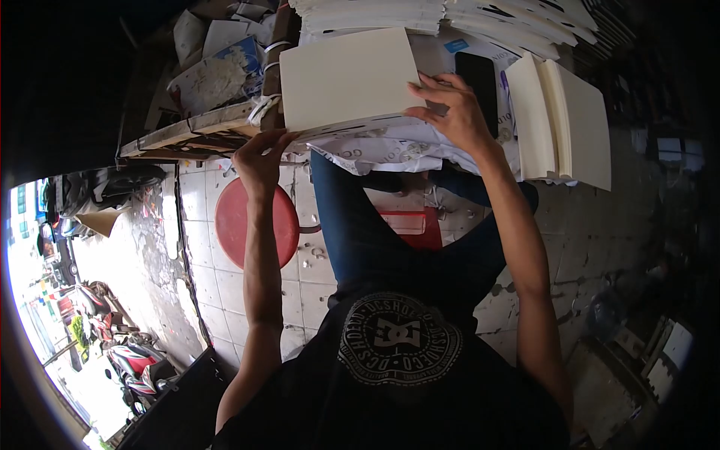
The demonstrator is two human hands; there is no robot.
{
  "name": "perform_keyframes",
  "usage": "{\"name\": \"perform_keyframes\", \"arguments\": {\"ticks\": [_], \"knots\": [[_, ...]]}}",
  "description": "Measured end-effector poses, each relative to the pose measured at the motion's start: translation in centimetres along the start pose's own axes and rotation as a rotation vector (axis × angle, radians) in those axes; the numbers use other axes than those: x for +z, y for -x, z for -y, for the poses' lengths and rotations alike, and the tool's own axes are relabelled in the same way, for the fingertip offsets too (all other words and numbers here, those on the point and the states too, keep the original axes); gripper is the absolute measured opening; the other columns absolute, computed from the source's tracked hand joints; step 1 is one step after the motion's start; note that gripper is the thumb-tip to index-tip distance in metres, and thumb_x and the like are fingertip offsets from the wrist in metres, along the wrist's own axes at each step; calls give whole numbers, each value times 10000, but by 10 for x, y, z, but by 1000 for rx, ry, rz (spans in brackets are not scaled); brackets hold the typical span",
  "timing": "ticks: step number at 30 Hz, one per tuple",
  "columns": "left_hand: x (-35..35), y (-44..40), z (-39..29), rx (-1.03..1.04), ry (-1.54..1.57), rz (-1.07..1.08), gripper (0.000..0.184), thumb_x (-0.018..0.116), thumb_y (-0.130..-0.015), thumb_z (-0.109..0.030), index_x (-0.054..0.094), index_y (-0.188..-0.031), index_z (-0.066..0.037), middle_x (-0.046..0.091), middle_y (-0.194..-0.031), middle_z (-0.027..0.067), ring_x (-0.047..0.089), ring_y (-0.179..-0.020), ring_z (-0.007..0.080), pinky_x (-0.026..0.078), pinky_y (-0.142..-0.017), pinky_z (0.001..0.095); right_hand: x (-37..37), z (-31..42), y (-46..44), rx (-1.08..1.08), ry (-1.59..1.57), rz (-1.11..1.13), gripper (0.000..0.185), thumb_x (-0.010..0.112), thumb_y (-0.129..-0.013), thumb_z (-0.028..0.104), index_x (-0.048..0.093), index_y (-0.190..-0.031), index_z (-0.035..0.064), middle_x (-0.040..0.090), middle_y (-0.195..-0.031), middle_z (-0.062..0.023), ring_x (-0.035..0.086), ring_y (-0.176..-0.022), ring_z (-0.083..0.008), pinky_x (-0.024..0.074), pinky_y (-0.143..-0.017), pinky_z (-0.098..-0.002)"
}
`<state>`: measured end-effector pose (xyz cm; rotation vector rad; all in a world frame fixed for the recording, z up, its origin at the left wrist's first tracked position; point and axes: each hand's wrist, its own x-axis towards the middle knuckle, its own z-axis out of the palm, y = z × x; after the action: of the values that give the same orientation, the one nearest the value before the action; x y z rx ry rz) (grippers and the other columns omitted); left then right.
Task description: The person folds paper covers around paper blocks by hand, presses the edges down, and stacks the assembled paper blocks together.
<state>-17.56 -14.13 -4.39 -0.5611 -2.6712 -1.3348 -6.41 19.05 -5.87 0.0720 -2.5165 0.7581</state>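
Note:
A thick stack of cream paper sheets (349, 79) lies on the table in front of me, its near edge showing dark marks. At its lower left corner my left hand (262, 156) pinches the edge between thumb and fingers. My right hand (448, 111) is at the stack's right edge, thumb and fingers spread against it, with the lower fingers partly hidden. Just right of that hand lies a black phone (478, 86). Further right, a folded stack of cream pages (581, 124) rests partly open.
Piles of paper (367, 15) line the table's back. A wooden bin (191, 124) of scraps stands at the left. Below are a red stool (257, 225) and a red item (409, 223) on the tiled floor. Printed sheeting (397, 150) covers the table.

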Motion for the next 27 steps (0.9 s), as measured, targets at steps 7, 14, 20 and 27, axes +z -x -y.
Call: {"name": "perform_keyframes", "arguments": {"ticks": [7,14,20,27], "knots": [[0,-1,5,36,-28,2,176,801,-797,-119,769,-941,-24,755,-834,88,699,-738,114,529,-675,251,1,0,1,-6,10,-6,493,850,-688,257,727,-1152,140,685,-1199,-110,596,-1053,-274,500,-929,-384],[3,0,11,1,-22,-4,199,816,-774,-131,770,-939,-28,757,-868,92,715,-771,132,534,-728,258,1,-1,-1,-34,-33,-44,458,830,-707,335,741,-1097,113,697,-1144,-146,629,-1012,-310,522,-879,-401],[1,-3,12,214,-32,26,157,751,-825,-60,767,-980,-42,753,-861,73,699,-759,123,539,-682,256,-2,1,6,-18,-14,0,478,821,-730,291,712,-1171,143,665,-1232,-115,598,-1092,-292,478,-960,-401],[0,-4,14,186,-26,30,165,779,-790,-55,774,-954,-60,752,-862,70,712,-772,132,531,-723,266,-11,-10,0,-46,-94,113,443,821,-744,240,717,-1167,162,674,-1211,-119,552,-1240,-291,451,-1032,-397]]}}
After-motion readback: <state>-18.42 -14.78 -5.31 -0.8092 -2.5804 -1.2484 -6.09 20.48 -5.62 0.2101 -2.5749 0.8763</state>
